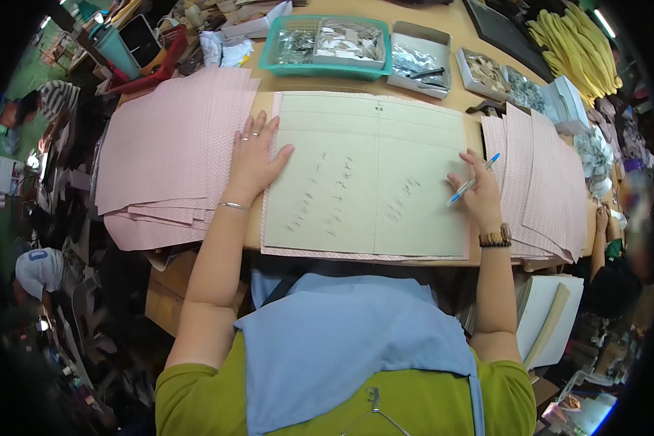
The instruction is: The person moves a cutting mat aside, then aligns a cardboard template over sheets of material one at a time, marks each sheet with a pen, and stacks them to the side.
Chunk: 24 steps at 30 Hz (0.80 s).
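Note:
A pale green board (327, 174) with handwriting and ruled lines lies on a pink patterned sheet (385, 256), whose edges show around it. My left hand (256, 160) rests flat with fingers spread, at the board's left edge and beside a stack of pink sheets (174, 138). A blue and white pen (454, 198) is held in my right hand (479, 185) at the board's right edge, slanting up to the right. More pink sheets (552, 182) lie fanned out to the right of that hand.
Behind the board stand a teal basket (265, 62) of small parts and cardboard boxes (421, 62). A bundle of yellow material (570, 51) is at the back right. Other people (40, 270) are at the far left, and a co-worker's arm (600, 236) shows at right.

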Motion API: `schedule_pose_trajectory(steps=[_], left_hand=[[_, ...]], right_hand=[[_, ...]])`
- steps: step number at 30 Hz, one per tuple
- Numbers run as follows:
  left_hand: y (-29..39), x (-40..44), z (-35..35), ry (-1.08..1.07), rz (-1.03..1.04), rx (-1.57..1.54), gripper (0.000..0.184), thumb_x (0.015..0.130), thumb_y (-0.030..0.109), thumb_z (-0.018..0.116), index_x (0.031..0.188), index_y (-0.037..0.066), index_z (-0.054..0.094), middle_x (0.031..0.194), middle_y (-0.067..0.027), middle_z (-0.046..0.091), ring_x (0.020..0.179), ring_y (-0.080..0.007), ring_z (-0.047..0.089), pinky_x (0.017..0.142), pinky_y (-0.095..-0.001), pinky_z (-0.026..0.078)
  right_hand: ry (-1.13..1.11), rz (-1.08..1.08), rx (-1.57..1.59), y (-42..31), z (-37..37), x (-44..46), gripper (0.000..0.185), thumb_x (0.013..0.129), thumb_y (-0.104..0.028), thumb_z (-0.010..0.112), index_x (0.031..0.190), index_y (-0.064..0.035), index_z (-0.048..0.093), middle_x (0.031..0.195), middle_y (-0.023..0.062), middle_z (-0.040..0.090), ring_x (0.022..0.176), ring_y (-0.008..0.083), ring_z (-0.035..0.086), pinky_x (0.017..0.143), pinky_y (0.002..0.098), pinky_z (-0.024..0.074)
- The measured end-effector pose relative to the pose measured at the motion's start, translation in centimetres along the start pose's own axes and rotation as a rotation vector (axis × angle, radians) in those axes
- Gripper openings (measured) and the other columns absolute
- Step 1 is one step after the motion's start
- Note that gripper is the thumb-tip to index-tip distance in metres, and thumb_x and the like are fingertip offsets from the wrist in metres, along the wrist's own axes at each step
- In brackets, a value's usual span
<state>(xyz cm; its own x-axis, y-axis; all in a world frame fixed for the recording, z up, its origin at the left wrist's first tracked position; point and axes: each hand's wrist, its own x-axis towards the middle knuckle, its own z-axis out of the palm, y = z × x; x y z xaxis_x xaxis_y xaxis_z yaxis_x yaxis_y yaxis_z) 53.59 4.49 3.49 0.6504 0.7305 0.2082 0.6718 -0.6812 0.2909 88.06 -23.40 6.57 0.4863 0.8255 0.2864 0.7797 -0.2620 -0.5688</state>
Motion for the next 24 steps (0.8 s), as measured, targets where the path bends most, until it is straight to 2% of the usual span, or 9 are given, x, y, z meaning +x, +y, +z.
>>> schedule_pose_trajectory(steps=[2,5,8,11,24], left_hand=[[0.0,0.1,-0.1,-0.009,-0.006,-0.004,0.065,0.088,0.046,0.059,0.142,0.012,0.043,0.152,-0.0188,0.032,0.141,-0.0394,0.026,0.113,-0.0568,0.019],[0.2,0.1,-0.3,-0.020,-0.022,-0.012,0.066,0.088,0.046,0.059,0.142,0.012,0.043,0.152,-0.0182,0.033,0.141,-0.0393,0.026,0.113,-0.0567,0.019],[0.2,0.0,-0.5,-0.020,-0.036,-0.012,0.065,0.088,0.045,0.059,0.142,0.011,0.043,0.151,-0.0177,0.033,0.141,-0.0389,0.026,0.113,-0.0565,0.020],[0.6,0.2,-0.4,-0.024,-0.040,-0.004,0.066,0.087,0.044,0.060,0.141,0.010,0.043,0.151,-0.0176,0.034,0.140,-0.0384,0.027,0.113,-0.0558,0.021],[0.5,0.3,-0.6,-0.005,-0.014,-0.046,0.064,0.086,0.040,0.064,0.139,0.010,0.045,0.149,-0.0175,0.037,0.140,-0.0373,0.029,0.112,-0.0571,0.021]], right_hand=[[0.006,0.000,0.082,1.0,1.4,1.8,0.045,0.076,-0.024,0.080,0.114,-0.0064,0.063,0.129,0.0219,0.057,0.115,0.0383,0.057,0.096,0.0409,0.0466],[-0.027,-0.056,0.012,2.1,2.2,3.8,0.048,0.073,-0.023,0.082,0.115,-0.0068,0.063,0.134,0.0211,0.054,0.118,0.0381,0.055,0.098,0.0411,0.0453],[0.043,-0.080,0.038,2.9,2.9,4.4,0.049,0.072,-0.021,0.083,0.114,-0.0070,0.064,0.134,0.0193,0.054,0.119,0.0361,0.055,0.099,0.0406,0.0447],[0.033,0.028,0.100,3.1,3.1,4.5,0.048,0.070,-0.021,0.084,0.112,-0.0074,0.065,0.136,0.0178,0.054,0.121,0.0331,0.053,0.100,0.0386,0.0442],[0.006,0.067,0.047,2.7,2.4,4.9,0.048,0.068,-0.029,0.085,0.109,-0.0115,0.067,0.133,0.0116,0.058,0.115,0.0291,0.054,0.099,0.0379,0.0441]])
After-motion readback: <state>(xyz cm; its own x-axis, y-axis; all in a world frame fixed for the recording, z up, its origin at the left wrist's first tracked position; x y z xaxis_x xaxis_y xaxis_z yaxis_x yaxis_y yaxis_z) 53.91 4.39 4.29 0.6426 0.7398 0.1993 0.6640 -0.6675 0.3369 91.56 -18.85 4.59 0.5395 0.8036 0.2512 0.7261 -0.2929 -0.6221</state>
